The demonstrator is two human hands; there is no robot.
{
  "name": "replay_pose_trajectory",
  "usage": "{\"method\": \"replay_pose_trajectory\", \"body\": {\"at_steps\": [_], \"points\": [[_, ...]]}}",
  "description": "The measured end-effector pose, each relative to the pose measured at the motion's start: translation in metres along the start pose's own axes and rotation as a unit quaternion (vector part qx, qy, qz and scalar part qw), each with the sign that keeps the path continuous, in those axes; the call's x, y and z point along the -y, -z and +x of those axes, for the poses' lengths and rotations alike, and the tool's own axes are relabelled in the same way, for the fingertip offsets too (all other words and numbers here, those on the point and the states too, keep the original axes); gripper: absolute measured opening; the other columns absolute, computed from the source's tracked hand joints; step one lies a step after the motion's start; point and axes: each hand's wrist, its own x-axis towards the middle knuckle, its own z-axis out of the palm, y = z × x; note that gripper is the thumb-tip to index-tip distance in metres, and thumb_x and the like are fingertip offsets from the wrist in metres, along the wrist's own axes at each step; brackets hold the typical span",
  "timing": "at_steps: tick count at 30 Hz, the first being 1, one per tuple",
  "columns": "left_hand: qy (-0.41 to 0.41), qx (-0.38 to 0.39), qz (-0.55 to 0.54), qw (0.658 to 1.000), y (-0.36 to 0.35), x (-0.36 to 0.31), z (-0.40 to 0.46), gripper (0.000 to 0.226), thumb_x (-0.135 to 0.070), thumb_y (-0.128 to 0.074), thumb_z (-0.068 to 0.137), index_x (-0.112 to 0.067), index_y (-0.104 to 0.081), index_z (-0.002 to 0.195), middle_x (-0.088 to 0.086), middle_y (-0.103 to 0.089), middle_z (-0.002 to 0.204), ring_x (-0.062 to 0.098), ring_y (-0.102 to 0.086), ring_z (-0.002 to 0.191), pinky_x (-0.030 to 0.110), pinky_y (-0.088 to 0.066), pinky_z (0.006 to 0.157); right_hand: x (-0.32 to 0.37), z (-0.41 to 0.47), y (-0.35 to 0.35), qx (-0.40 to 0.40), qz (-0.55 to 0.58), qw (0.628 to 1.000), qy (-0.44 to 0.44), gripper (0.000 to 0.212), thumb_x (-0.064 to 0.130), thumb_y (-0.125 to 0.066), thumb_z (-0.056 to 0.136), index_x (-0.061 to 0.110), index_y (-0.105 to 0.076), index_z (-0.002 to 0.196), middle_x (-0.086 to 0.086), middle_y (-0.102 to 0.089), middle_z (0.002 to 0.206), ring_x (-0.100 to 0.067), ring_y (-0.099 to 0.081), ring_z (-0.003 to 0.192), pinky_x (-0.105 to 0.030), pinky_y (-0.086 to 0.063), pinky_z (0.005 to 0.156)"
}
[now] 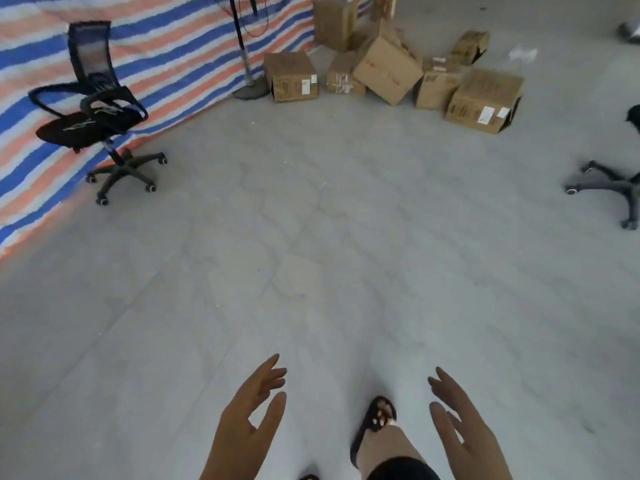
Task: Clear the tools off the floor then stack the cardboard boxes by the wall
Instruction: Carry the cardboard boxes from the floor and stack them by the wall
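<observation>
Looking ahead, we see the cardboard boxes (391, 69) heaped loosely on the floor (329, 244) at the far side, beside the striped tarp wall (166, 50); several lie tipped. White labels show on two of them, the largest box (485, 100) and another box (291, 76), but their print is too blurred to read. Our left hand (249, 414) and right hand (460, 420) hang low in front, well apart from the boxes, fingers (273, 372) straight and spread, holding nothing. The floor is pale grey tile. A black office chair (93, 109) stands left by the tarp, a round-based stand (247, 81) just left of the boxes, and another chair base (613, 188) at the right edge. A sandalled foot (375, 424) steps between our hands.
</observation>
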Motion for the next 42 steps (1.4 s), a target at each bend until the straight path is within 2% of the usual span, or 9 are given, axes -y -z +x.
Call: {"method": "replay_pose_trajectory", "body": {"at_steps": [4,7,10,16,21,28,34,38,42], "points": [[-0.004,0.014,0.006,1.0,-0.039,-0.015,0.088,0.062,-0.001,-0.057,0.088,-0.057,-0.049,0.114,-0.026,-0.065,0.106,-0.001,-0.063,0.1,0.006,-0.043,0.087,0.001,0.082,0.022,-0.027,-0.008,0.999,-0.015,0.043,0.086,-0.044,0.063,0.078,-0.038,0.105,0.043,-0.051,0.114,0.023,-0.048,0.105,-0.001,-0.039,0.086],[-0.004,0.013,0.001,1.0,-0.082,-0.036,0.155,0.06,-0.004,-0.056,0.089,-0.058,-0.049,0.113,-0.026,-0.065,0.107,-0.001,-0.063,0.1,0.007,-0.044,0.086,0.009,0.158,0.056,-0.028,0.0,0.999,-0.018,0.04,0.049,-0.05,0.077,0.078,-0.039,0.103,0.04,-0.051,0.115,0.021,-0.049,0.104,-0.013,-0.041,0.087],[-0.008,0.016,-0.007,1.0,-0.125,-0.071,0.222,0.06,-0.009,-0.056,0.09,-0.064,-0.047,0.112,-0.027,-0.064,0.107,-0.002,-0.062,0.101,0.008,-0.045,0.087,0.021,0.235,0.098,-0.054,0.003,0.998,-0.02,0.049,0.029,-0.051,0.084,0.074,-0.044,0.101,0.036,-0.056,0.113,0.019,-0.052,0.102,-0.002,-0.041,0.083],[-0.01,0.051,-0.018,0.999,-0.199,-0.122,0.336,0.033,-0.039,-0.057,0.088,-0.058,-0.049,0.115,-0.026,-0.063,0.109,-0.001,-0.062,0.102,0.01,-0.046,0.088,0.027,0.352,0.15,-0.044,0.014,0.997,-0.057,0.04,0.018,-0.053,0.091,0.041,-0.049,0.123,0.019,-0.06,0.118,0.017,-0.049,0.107,-0.025,-0.04,0.094],[-0.007,0.059,0.007,0.998,-0.243,-0.136,0.43,0.041,-0.056,-0.048,0.072,-0.066,-0.048,0.111,-0.026,-0.064,0.107,-0.002,-0.063,0.1,0.008,-0.045,0.085,0.017,0.443,0.173,-0.057,0.009,0.994,-0.091,0.045,0.018,-0.054,0.091,0.055,-0.05,0.117,0.035,-0.056,0.114,0.019,-0.05,0.105,-0.019,-0.04,0.09],[0.001,0.115,0.005,0.993,-0.312,-0.179,0.623,0.056,-0.014,-0.053,0.092,-0.068,-0.047,0.108,-0.029,-0.062,0.107,-0.006,-0.06,0.101,0.003,-0.042,0.081,0.028,0.622,0.204,-0.089,0.006,0.991,-0.104,0.04,0.018,-0.052,0.092,0.043,-0.046,0.122,0.017,-0.06,0.118,0.016,-0.048,0.108,-0.021,-0.039,0.091],[-0.025,0.149,0.022,0.988,-0.363,-0.244,0.775,0.042,-0.036,-0.048,0.081,-0.058,-0.045,0.117,-0.03,-0.06,0.112,-0.006,-0.058,0.106,0.003,-0.041,0.087,0.065,0.764,0.233,-0.111,0.022,0.989,-0.098,0.038,0.022,-0.049,0.091,0.038,-0.046,0.126,0.018,-0.058,0.119,0.018,-0.048,0.108,-0.013,-0.038,0.087],[-0.021,0.168,0.027,0.985,-0.402,-0.264,0.846,0.051,-0.017,-0.054,0.09,-0.06,-0.047,0.115,-0.028,-0.062,0.109,-0.003,-0.061,0.103,0.005,-0.043,0.086,0.067,0.838,0.261,-0.129,0.021,0.985,-0.108,0.045,0.036,-0.046,0.084,0.034,-0.046,0.129,0.02,-0.057,0.12,0.017,-0.047,0.11,-0.013,-0.038,0.087],[-0.004,0.156,0.038,0.987,-0.455,-0.282,0.921,0.064,-0.005,-0.053,0.091,-0.066,-0.049,0.109,-0.026,-0.064,0.106,-0.003,-0.062,0.1,0.004,-0.043,0.084,0.055,0.922,0.296,-0.136,0.038,0.981,-0.135,0.037,0.02,-0.051,0.092,0.044,-0.046,0.12,0.026,-0.062,0.113,0.018,-0.047,0.108,-0.022,-0.04,0.093]]}}
